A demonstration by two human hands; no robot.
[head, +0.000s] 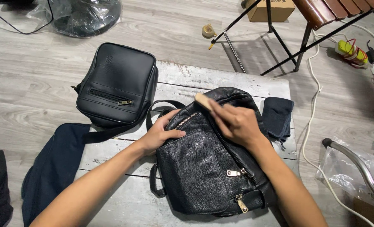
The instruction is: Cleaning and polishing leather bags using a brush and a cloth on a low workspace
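- Centre of the frame: I have a black pebbled-leather backpack (208, 168) lying on a whitewashed wooden table (220, 80), both my hands on its upper end.
- My left hand (159, 134) rests open against the bag's left edge beside the top zip, fingers curled loosely onto the leather, bracing it rather than gripping.
- My right hand (235, 124) is closed around a small pale wooden brush (204, 101), whose end pokes out toward the upper left of my fist, over the top of the bag.
- Upper left of the table: a smaller smooth black shoulder bag (117, 84) hangs partly over the table edge; to the right of the backpack lies a dark folded cloth (277, 115).
- Risk, as I judge it: the left hand only steadies the backpack, so a firm stroke could slide it toward the near edge; the brush could also snag on the metal zip pulls (237, 189).
- The shoulder bag overhanging the edge could tip to the floor if the table is jolted.
- Hard to read: the brush's bristles are hidden under my fist, so I cannot tell whether they touch the leather. The backpack's lower edge sits close to the bottom of the frame.
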